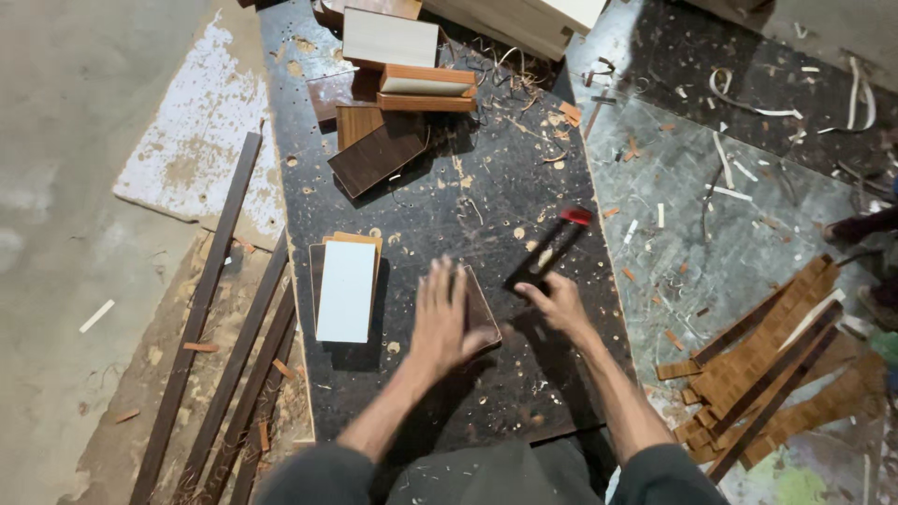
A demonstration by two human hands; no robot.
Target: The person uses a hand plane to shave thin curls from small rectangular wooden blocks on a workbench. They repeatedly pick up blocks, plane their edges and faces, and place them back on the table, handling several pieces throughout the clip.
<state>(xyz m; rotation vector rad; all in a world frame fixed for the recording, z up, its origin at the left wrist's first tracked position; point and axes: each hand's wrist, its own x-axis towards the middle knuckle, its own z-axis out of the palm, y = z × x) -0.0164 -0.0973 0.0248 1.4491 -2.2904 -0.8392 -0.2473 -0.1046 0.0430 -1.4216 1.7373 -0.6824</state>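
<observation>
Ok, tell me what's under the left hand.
The left hand lies flat on a dark brown panel resting on the black board. Only the panel's right edge shows; the rest is covered.

A small brown laminated board piece (479, 313) lies flat on the dark worktop (524, 393), near its middle, just right of a stack topped by a white panel. It is rectangular with a dark reddish-brown face and a paler edge showing along its right and lower sides; most of its surface is covered by the left hand (444, 318), which rests palm-down on it with fingers spread.

A hand tool with a black body and a red end (552, 248) lies slanted, red tip pointing up and right. The right hand (561, 304) closes round its lower end.
</observation>
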